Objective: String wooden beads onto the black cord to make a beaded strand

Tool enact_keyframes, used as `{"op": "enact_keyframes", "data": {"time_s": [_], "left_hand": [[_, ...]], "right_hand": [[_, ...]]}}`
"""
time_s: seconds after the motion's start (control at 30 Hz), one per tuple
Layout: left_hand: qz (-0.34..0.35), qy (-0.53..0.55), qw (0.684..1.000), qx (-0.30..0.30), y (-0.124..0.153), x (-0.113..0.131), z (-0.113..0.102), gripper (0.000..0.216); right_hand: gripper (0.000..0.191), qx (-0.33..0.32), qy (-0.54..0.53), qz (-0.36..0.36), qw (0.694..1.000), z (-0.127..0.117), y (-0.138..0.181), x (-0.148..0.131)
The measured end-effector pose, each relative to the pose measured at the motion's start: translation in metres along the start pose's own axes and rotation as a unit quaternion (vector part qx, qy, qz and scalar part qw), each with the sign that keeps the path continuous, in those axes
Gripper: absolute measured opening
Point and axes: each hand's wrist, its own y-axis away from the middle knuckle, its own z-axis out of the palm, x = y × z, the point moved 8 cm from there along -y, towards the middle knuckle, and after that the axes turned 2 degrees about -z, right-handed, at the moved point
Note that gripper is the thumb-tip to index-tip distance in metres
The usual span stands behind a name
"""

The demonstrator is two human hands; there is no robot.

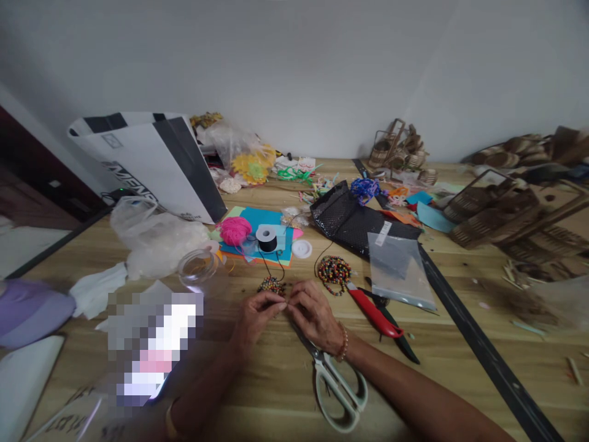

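My left hand (258,314) and my right hand (315,314) meet at the middle of the table, fingertips pinched together. What they pinch is too small to make out. Just beyond the fingers lies a small heap of multicoloured beads (271,285), and black cord runs toward it from a spool of black cord (267,239). A larger coil of strung beads (334,273) rests beyond my right hand. Scissors with pale handles (341,393) lie partly beneath that hand, their blades mostly covered. To the right is a red-handled knife (376,313).
Coloured sheets (262,218) hold a ball of pink yarn (235,231). A black padded envelope (352,218) and a clear zip bag (401,270) lie at right, near woven baskets (483,202). Leftward are a tape roll (199,268), a plastic bag (156,245) and a blurred-out bright device (161,350).
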Motion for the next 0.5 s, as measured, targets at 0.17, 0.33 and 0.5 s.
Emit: {"op": "enact_keyframes", "data": {"time_s": [0.17, 0.33, 0.5], "left_hand": [[-0.009, 0.015, 1.000, -0.001, 0.0010, 0.0015, 0.0004, 0.011], [-0.011, 0.025, 1.000, -0.002, 0.0004, -0.0005, 0.0002, 0.012], [-0.015, 0.029, 0.999, -0.005, 0.0006, 0.0016, 0.0006, 0.012]], "right_hand": [[0.009, 0.001, -0.004, -0.002, 1.000, 0.0002, 0.0004, -0.0001], [0.009, -0.002, -0.014, 0.000, 1.000, 0.0006, 0.0008, 0.0003], [0.009, 0.000, -0.019, -0.005, 1.000, -0.0003, -0.0005, -0.0018]]}}
